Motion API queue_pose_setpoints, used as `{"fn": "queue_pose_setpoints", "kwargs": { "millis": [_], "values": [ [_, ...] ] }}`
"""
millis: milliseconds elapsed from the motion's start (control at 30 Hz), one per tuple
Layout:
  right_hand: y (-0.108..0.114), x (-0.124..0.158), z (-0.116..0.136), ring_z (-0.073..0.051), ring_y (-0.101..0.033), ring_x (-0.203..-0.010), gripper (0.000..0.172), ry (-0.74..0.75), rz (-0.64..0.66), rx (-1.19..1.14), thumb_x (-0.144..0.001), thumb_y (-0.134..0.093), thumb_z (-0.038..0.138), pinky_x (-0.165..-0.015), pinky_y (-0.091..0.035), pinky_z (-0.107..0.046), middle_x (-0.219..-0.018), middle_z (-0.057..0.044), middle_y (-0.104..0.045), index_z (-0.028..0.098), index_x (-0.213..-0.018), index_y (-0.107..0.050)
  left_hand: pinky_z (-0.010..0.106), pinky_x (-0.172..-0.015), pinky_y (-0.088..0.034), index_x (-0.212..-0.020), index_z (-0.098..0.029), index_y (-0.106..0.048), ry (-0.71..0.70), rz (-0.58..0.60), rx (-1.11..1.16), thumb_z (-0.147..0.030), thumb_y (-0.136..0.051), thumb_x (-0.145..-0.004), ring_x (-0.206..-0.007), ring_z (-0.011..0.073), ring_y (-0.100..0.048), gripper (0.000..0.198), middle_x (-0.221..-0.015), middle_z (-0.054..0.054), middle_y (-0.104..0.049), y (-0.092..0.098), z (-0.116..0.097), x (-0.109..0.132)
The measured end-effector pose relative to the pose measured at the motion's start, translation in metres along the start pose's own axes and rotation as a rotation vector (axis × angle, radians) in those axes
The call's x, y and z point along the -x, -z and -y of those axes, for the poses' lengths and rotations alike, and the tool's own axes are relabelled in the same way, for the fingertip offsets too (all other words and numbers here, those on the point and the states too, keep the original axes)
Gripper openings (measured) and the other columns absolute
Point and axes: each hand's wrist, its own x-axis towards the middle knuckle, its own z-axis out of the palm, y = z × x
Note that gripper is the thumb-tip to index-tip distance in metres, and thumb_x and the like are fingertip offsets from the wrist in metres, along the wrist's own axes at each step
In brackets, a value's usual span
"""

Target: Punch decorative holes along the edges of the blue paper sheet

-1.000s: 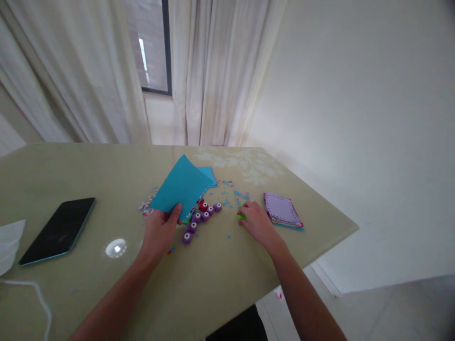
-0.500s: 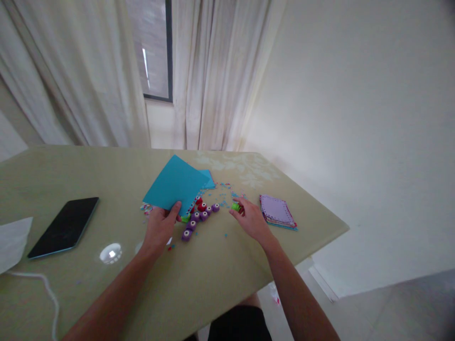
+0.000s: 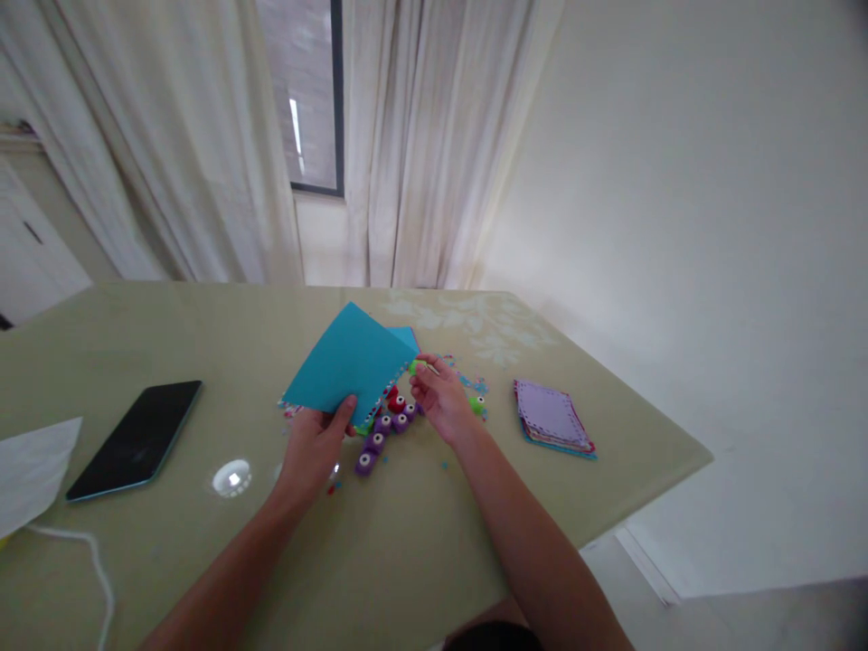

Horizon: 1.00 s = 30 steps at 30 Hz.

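My left hand point(image 3: 317, 445) pinches the near edge of a turquoise paper sheet point(image 3: 345, 364), lifted and tilted over the table point(image 3: 203, 334). My right hand point(image 3: 439, 398) is closed on a small green punch point(image 3: 413, 366) held against the sheet's right edge. A row of small purple punches point(image 3: 385, 432) and a red one point(image 3: 396, 403) lies just under the sheet, between my hands. Another green punch point(image 3: 477, 404) rests on the table to the right of my right hand. A second blue sheet point(image 3: 409, 337) peeks out behind the held one.
A stack of punched coloured sheets, lilac on top point(image 3: 552, 418), lies near the table's right corner. A dark phone point(image 3: 139, 438) lies at the left, with white paper point(image 3: 31, 470) and a white cord point(image 3: 81, 551) beyond it. Paper bits point(image 3: 467, 380) litter the middle. Curtains hang behind.
My right hand lifted a green punch from the table and carried it left to the right edge of the turquoise sheet. My left hand kept hold of the sheet.
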Motion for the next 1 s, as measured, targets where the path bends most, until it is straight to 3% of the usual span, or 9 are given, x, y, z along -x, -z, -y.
{"fn": "queue_pose_setpoints", "kwargs": {
  "millis": [200,433,667,1000],
  "values": [
    [0.007,0.006,-0.005,-0.007,-0.065,-0.068,0.051,0.044,0.008,-0.049,-0.058,-0.108,0.030,-0.064,-0.055,-0.015,-0.077,0.008,-0.071,0.024,-0.099,-0.078,0.033,-0.055,-0.045,-0.054,-0.025,-0.063,0.058,0.050,-0.064,-0.072,-0.065,-0.074,-0.052,0.0221,-0.061,0.052,-0.052,0.006,-0.066,-0.002,-0.002,0.007],
    [0.003,0.009,0.000,-0.008,-0.067,-0.076,0.050,0.049,0.062,0.004,-0.061,-0.105,0.031,-0.072,-0.055,-0.018,-0.095,0.002,-0.080,0.024,-0.105,-0.083,0.034,-0.060,-0.050,-0.057,-0.024,-0.066,0.135,-0.094,-0.048,-0.071,-0.069,-0.071,-0.057,0.0229,-0.062,0.049,-0.057,0.005,-0.069,0.014,-0.009,0.002],
    [0.002,0.008,-0.009,-0.011,-0.069,-0.072,0.052,0.029,0.055,0.010,-0.056,-0.107,0.033,-0.070,-0.056,-0.023,-0.084,0.005,-0.077,0.025,-0.098,-0.078,0.036,-0.061,-0.049,-0.055,-0.025,-0.066,0.068,0.014,-0.182,-0.076,-0.065,-0.077,-0.059,0.0256,-0.065,0.055,-0.060,0.007,-0.072,0.009,0.002,0.006],
    [0.003,0.009,-0.004,-0.010,-0.068,-0.073,0.053,0.065,0.020,0.072,-0.059,-0.106,0.039,-0.065,-0.051,-0.022,-0.084,0.005,-0.076,0.025,-0.101,-0.076,0.034,-0.060,-0.048,-0.056,-0.025,-0.067,0.076,0.010,-0.166,-0.074,-0.064,-0.079,-0.058,0.0235,-0.064,0.054,-0.061,0.007,-0.072,0.013,0.000,0.005]
  ]
}}
